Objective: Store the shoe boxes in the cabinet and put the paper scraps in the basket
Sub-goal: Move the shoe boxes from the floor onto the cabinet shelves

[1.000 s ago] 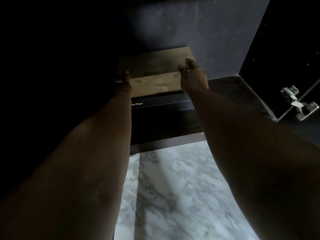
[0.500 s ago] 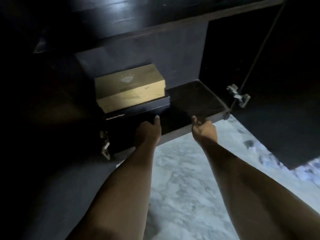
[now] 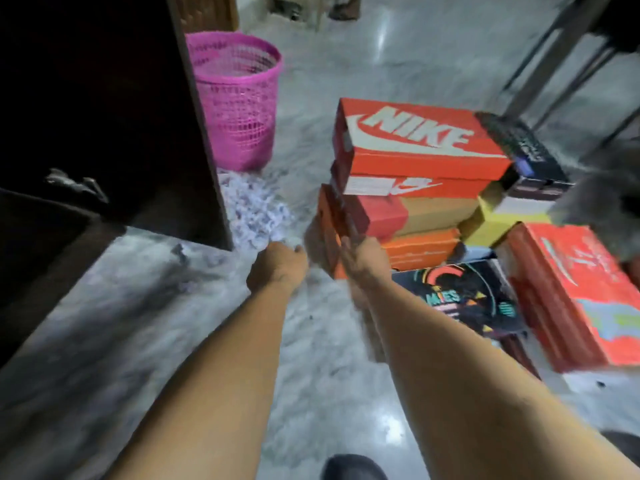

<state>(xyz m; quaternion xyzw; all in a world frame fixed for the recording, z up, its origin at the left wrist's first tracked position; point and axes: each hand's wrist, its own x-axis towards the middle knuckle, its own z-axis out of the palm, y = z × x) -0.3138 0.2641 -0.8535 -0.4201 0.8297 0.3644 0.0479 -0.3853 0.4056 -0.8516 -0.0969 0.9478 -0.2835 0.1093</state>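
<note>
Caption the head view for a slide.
Both hands reach toward stacked shoe boxes beside a pink basket and paper scraps.

Both hands are out of the cabinet (image 3: 104,116) now: the left hand (image 3: 277,265) and right hand (image 3: 363,258) reach toward the stacked shoe boxes (image 3: 415,174) at centre right.

Looks like we're in someone's home: marble floor (image 3: 311,375), dark wooden cabinet (image 3: 104,116), pink laundry-style basket (image 3: 239,109), shoe boxes (image 3: 415,147) stacked on the floor.
</note>
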